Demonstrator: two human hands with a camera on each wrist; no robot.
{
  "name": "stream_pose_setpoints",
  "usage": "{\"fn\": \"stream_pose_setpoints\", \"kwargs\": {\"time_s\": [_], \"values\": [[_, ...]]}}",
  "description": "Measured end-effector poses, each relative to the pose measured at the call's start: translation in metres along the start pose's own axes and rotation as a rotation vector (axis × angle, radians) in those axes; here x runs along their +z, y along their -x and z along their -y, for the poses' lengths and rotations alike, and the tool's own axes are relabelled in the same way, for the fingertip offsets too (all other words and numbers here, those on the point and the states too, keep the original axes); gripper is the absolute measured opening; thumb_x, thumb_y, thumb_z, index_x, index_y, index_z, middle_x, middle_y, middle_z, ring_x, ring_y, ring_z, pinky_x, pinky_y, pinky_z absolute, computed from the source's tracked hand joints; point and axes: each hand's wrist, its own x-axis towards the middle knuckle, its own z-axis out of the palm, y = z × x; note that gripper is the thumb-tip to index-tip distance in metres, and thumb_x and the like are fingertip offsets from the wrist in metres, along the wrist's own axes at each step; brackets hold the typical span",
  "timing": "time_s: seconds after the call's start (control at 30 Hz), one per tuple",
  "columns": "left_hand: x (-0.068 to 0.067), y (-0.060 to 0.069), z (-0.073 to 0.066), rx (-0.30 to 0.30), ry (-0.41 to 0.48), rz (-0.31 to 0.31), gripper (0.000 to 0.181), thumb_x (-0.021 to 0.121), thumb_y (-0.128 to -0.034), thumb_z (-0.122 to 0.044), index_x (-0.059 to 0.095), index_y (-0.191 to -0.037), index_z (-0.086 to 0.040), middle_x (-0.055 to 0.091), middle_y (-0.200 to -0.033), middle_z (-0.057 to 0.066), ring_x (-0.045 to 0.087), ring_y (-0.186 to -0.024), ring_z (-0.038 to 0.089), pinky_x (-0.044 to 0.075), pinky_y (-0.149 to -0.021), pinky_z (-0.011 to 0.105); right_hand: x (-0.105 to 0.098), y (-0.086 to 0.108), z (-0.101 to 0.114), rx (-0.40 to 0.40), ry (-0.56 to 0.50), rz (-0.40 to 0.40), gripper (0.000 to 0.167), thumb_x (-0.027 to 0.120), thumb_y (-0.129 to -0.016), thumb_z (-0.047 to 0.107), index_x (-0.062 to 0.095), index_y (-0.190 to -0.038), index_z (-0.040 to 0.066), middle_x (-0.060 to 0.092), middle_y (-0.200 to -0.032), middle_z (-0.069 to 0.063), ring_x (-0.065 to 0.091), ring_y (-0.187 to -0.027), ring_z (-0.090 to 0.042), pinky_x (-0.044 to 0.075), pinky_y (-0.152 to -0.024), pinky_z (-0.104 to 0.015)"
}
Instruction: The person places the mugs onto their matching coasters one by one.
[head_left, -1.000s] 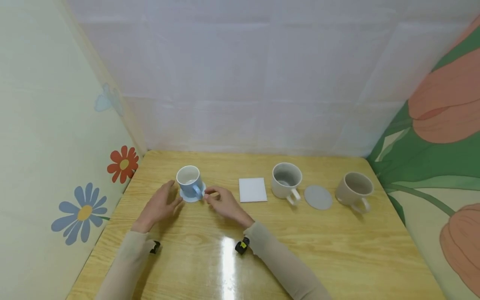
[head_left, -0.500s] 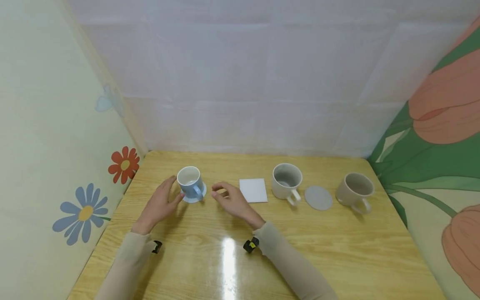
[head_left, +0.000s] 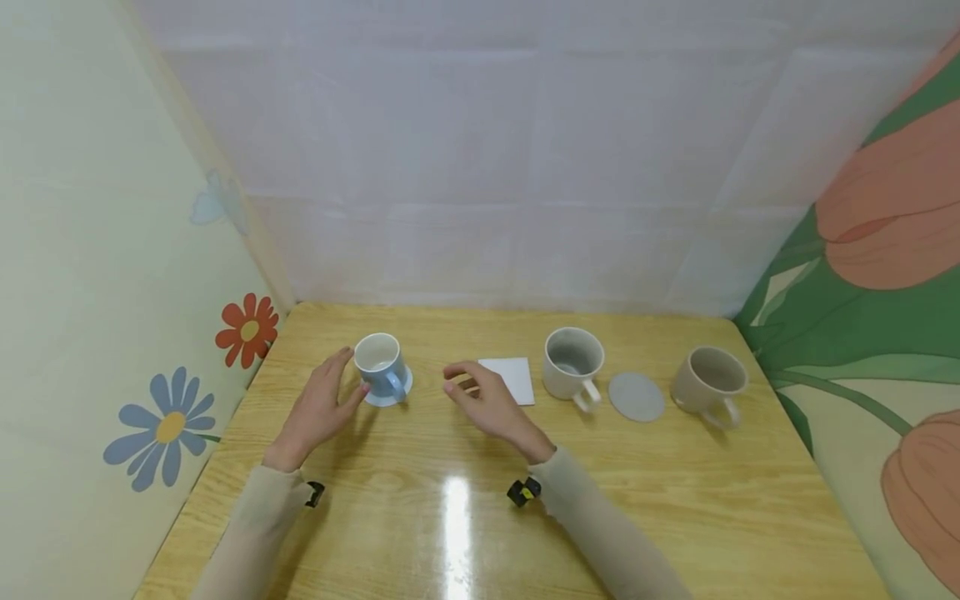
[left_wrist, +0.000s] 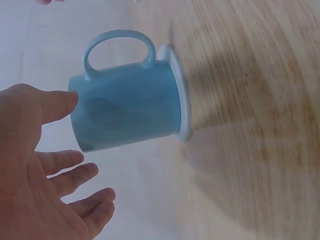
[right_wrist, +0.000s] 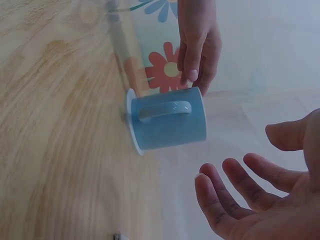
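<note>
A light blue mug (head_left: pixel 379 367) stands upright on a round pale blue coaster (head_left: pixel 386 399), its handle towards the person. My left hand (head_left: pixel 318 408) is at the mug's left side, fingers spread and relaxed; in the left wrist view the thumb (left_wrist: pixel 60 103) overlaps the mug near its rim, and whether it touches is hard to tell. Between this mug and a white square coaster (head_left: pixel 516 380), my right hand (head_left: pixel 491 404) hovers with loosely bent fingers, holding nothing. It hides part of the square coaster. The right wrist view also shows a gap between its fingers and the blue mug (right_wrist: pixel 170 130).
Right of the square coaster stands a white mug (head_left: pixel 564 379). Beyond it lie a round grey coaster (head_left: pixel 637 397) and a beige-grey mug (head_left: pixel 701 387). Cloth walls surround the wooden table (head_left: pixel 390 517) at the back and sides.
My right hand has left the blue mug's coaster and moved right, to in front of the square coaster. My left hand has shifted slightly up along the mug. The mugs stay put.
</note>
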Motion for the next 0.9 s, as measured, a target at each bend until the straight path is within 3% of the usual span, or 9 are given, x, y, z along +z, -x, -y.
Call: {"fn": "stream_pose_setpoints", "kwargs": {"time_s": [0.2, 0.43, 0.67, 0.9], "values": [[-0.001, -0.001, -0.006, 0.026, -0.006, -0.023, 0.072, 0.068, -0.1064, -0.026, 0.036, -0.161, 0.009, 0.035, -0.167, 0.032, 0.035, -0.153, 0.053, 0.031, -0.124, 0.071, -0.013, 0.006, 0.002, -0.04, 0.032, -0.027, 0.034, 0.063, -0.109, 0.02, 0.064, -0.139, 0.003, 0.068, -0.137, -0.019, 0.071, -0.117, -0.037, 0.061, -0.098, -0.052], [-0.001, -0.004, -0.016, 0.103, -0.034, -0.075, 0.07, 0.07, -0.1046, -0.024, 0.041, -0.158, 0.009, 0.042, -0.163, 0.031, 0.04, -0.149, 0.052, 0.035, -0.121, 0.071, -0.026, 0.01, 0.006, -0.083, 0.062, -0.062, 0.034, 0.064, -0.108, 0.015, 0.064, -0.138, -0.001, 0.067, -0.137, -0.022, 0.071, -0.115, -0.04, 0.062, -0.097, -0.053], [-0.002, -0.006, -0.025, 0.111, -0.046, -0.063, 0.068, 0.069, -0.1056, -0.025, 0.041, -0.159, 0.007, 0.043, -0.163, 0.029, 0.039, -0.151, 0.05, 0.033, -0.123, 0.069, -0.041, 0.015, 0.007, -0.103, 0.105, -0.102, 0.033, 0.063, -0.108, 0.016, 0.065, -0.137, -0.001, 0.068, -0.135, -0.021, 0.071, -0.114, -0.038, 0.061, -0.096, -0.053], [-0.001, -0.007, -0.033, 0.156, -0.034, -0.09, 0.067, 0.071, -0.1047, -0.023, 0.043, -0.157, 0.007, 0.046, -0.161, 0.028, 0.042, -0.149, 0.05, 0.035, -0.122, 0.069, -0.056, 0.021, 0.01, -0.111, 0.115, -0.156, 0.033, 0.064, -0.108, 0.015, 0.066, -0.136, -0.001, 0.069, -0.135, -0.02, 0.071, -0.114, -0.04, 0.061, -0.096, -0.054]]}}
